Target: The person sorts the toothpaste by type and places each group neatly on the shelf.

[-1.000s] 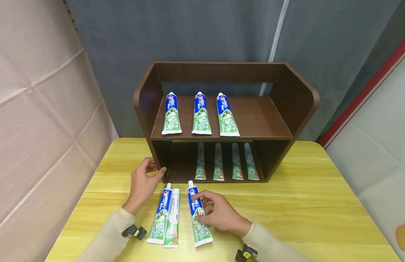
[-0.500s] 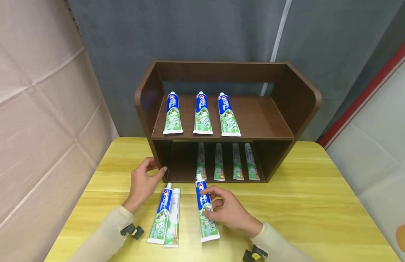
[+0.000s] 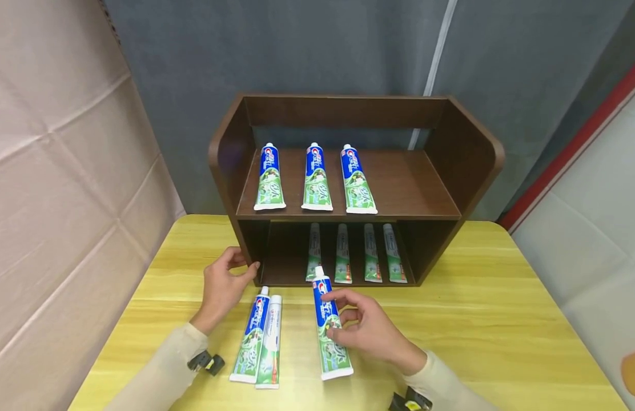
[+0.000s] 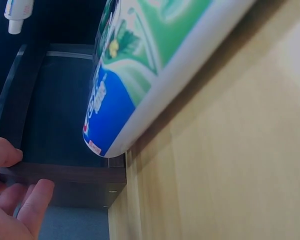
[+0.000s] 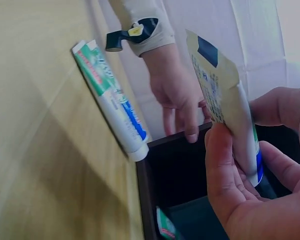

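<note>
My right hand holds a blue-and-green toothpaste tube between thumb and fingers, cap pointing toward the shelf. In the right wrist view the tube's pale printed back faces the camera. My left hand grips the lower left side panel of the dark brown two-tier shelf; in the left wrist view, thumb and fingers lie on either side of the panel. Between the hands, a blue-and-green tube and a white-and-green tube lie side by side on the table.
Three blue-and-green tubes, the rightmost slightly slanted, lie on the upper tier. Several white-and-green tubes, one at the far right, lie in the lower tier. The shelf stands on a yellow wooden table, with a grey curtain behind.
My right hand has carried the tube rightward and slightly forward, bringing its cap in front of the lower tier's edge. The left hand has stayed on the side panel.
</note>
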A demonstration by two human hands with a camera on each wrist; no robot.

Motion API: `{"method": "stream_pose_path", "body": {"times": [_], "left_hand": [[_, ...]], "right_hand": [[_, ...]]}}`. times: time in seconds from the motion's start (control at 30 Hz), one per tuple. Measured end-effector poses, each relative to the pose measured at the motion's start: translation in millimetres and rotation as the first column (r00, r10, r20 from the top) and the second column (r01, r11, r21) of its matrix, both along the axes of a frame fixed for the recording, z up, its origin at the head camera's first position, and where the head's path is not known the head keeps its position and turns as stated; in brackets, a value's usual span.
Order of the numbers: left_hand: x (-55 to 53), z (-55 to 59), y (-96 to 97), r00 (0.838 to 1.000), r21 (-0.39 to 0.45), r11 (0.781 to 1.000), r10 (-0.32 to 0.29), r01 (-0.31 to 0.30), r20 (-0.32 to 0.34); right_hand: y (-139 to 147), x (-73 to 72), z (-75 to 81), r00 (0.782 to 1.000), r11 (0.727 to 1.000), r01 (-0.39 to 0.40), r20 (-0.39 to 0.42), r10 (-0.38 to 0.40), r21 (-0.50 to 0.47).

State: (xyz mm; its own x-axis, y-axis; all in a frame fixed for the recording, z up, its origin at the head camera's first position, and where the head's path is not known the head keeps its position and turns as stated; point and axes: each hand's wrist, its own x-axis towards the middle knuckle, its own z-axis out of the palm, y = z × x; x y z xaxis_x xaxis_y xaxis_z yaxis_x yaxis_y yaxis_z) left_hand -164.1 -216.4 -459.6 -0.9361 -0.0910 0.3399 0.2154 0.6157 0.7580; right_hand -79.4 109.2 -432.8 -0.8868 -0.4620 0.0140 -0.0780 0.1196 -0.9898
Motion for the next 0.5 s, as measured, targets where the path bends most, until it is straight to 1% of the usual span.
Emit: {"method": "stream_pose_path", "body": {"times": [0.2,0.3,0.37,0.5], "left_hand": [[-0.2,-0.4,-0.8,1.000,0.002,1.000,0.000,0.001,-0.004],[0.7,-0.3,-0.5,1.000,0.002,1.000,-0.001,0.001,-0.002],[1.0,-0.3,-0.1,1.000,0.004,1.000,-0.002,0.002,0.000],[1.3,-0.4,0.5,1.000,0.006,1.000,0.001,-0.001,0.004]], "right_hand": [[6,5.1,16.2,1.000,1.000,0.001,-0.018,-0.001,0.020],[8,7.1,21.9,0.999,1.000,0.002,-0.032,-0.002,0.027],[10,8.3,24.6,0.999,1.000,0.003,-0.046,-0.003,0.020],[14,9.7,28.9,0.997,1.000,-0.006,-0.071,0.004,-0.023]]}}
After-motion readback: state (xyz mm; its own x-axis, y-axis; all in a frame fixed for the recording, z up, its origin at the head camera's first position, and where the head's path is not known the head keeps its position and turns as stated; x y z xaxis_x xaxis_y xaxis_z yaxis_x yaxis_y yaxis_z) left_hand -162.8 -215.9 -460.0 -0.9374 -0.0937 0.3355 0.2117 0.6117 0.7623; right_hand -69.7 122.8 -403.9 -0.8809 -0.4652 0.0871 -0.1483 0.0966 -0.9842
